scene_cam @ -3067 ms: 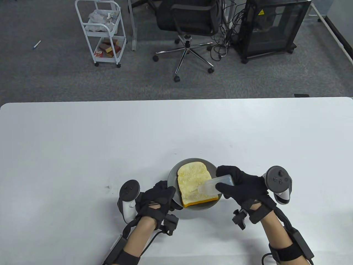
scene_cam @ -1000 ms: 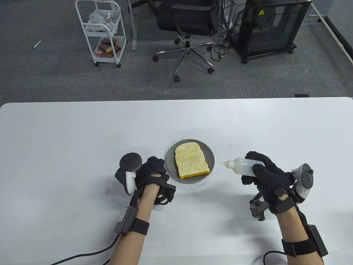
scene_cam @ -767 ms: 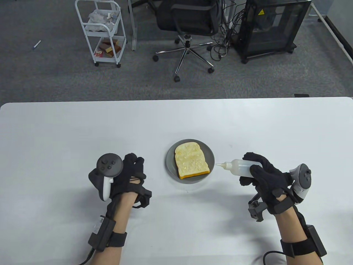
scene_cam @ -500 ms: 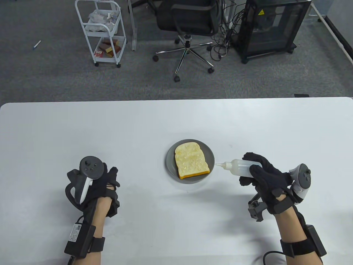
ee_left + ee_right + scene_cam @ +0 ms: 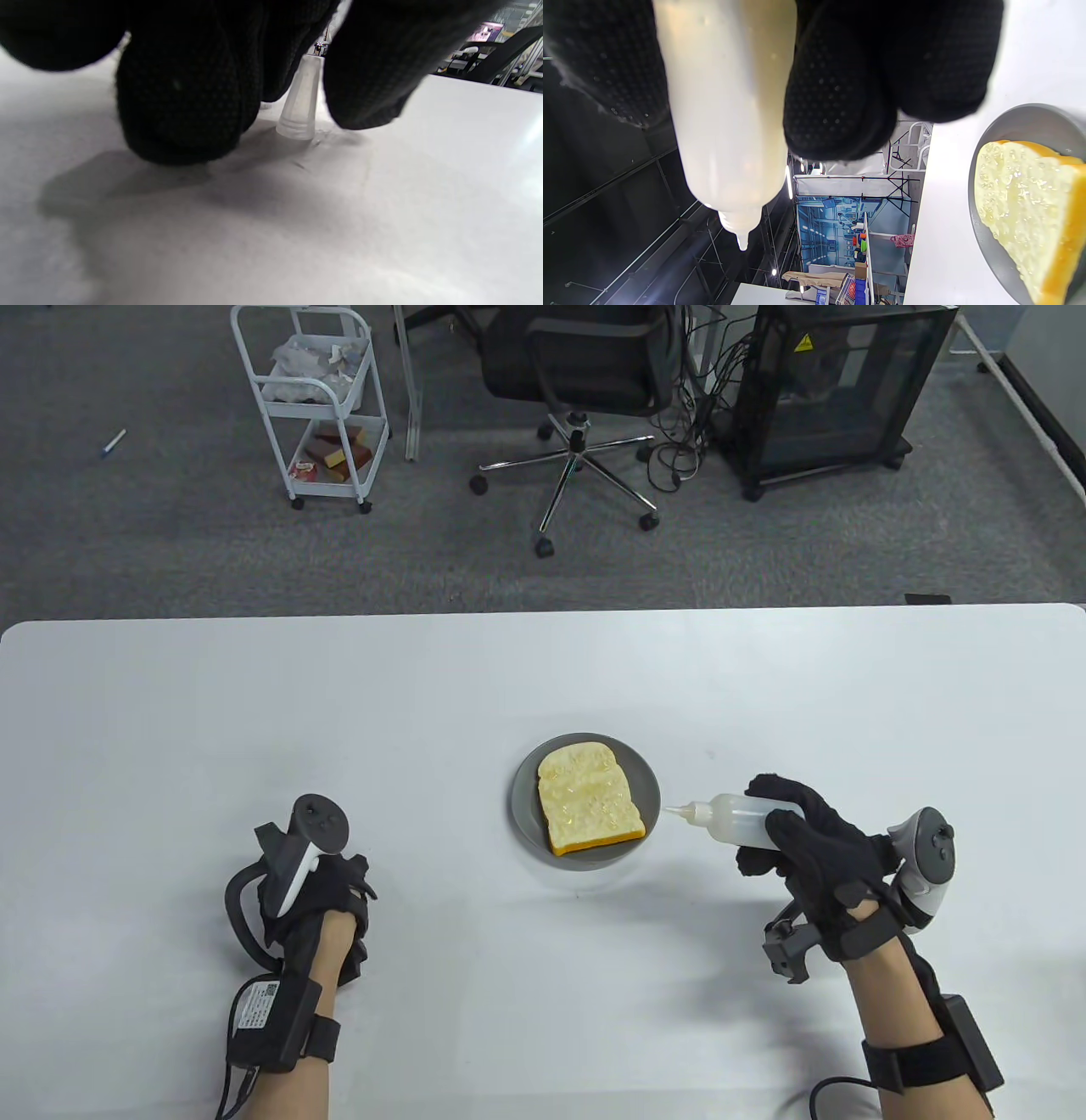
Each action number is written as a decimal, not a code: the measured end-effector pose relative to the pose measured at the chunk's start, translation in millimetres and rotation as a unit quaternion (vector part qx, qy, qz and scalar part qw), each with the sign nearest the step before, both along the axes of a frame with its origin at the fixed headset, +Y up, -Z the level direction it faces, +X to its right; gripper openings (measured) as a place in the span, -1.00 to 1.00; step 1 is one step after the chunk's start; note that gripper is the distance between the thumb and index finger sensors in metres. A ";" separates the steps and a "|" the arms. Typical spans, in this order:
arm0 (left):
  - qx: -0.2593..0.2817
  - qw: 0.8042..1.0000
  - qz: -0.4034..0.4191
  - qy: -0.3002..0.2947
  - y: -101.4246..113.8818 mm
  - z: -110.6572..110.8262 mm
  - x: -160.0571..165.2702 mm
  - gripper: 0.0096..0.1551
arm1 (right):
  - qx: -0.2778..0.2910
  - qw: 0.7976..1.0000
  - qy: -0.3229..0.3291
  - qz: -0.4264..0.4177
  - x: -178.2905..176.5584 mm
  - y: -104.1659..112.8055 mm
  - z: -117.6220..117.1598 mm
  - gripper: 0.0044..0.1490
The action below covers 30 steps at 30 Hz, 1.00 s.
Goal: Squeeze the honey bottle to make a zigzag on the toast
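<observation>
The honey bottle (image 5: 742, 819) lies sideways in the right hand (image 5: 814, 848). Its long way runs left to right, and its pointy tip (image 5: 674, 811) aims left at the toast (image 5: 588, 803). The tip is just beside the edge of the gray plate (image 5: 523, 806), but not over the bread. The toast sits on that plate in the middle of the white desk (image 5: 254, 712). It already looks shiny and wet on top.

The right hand is wrapped tight around the fat part of the bottle. It is the nearer hand to the toast.

The left hand (image 5: 318, 899) is well apart from the plate, low on the desk. Its fingers (image 5: 186, 93) curl down beside a little clear cap (image 5: 300, 99) that stands there. I cannot tell if they touch or hold the cap.

I think the bottle only needs a short move left to be over the bread.
</observation>
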<state>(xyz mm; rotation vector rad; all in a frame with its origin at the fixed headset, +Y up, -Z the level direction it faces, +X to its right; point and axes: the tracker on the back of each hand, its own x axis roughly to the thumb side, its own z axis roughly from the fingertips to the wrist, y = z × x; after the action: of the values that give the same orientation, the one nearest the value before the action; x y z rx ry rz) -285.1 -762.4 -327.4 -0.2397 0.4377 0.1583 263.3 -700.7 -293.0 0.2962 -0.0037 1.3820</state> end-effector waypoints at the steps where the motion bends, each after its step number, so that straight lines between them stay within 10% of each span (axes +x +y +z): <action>1: 0.000 1.000 -0.005 -0.004 -1.3 -1.0 2.0 -0.41 | -0.001 1.000 0.000 -0.001 0.0 -0.1 -0.1 0.00; 10: 0.046 0.999 -0.008 -0.014 -1.6 -0.1 0.7 -0.61 | -0.003 1.000 0.003 0.008 -1.8 -1.3 -0.8 0.00; 19: 0.169 0.979 0.036 -0.105 47.1 20.2 53.0 -0.60 | -0.011 1.000 0.000 0.001 -5.7 -0.3 2.2 0.00; 30: 0.274 0.902 0.257 -0.215 102.3 49.7 127.3 -0.61 | -0.015 1.000 0.019 0.014 -18.9 -4.1 3.6 0.00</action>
<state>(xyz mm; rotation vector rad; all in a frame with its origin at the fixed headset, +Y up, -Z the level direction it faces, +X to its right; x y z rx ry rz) -157.8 -660.1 -277.7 0.1746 -0.1311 0.7213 244.3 -704.8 -289.4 0.2985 0.0525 1.4024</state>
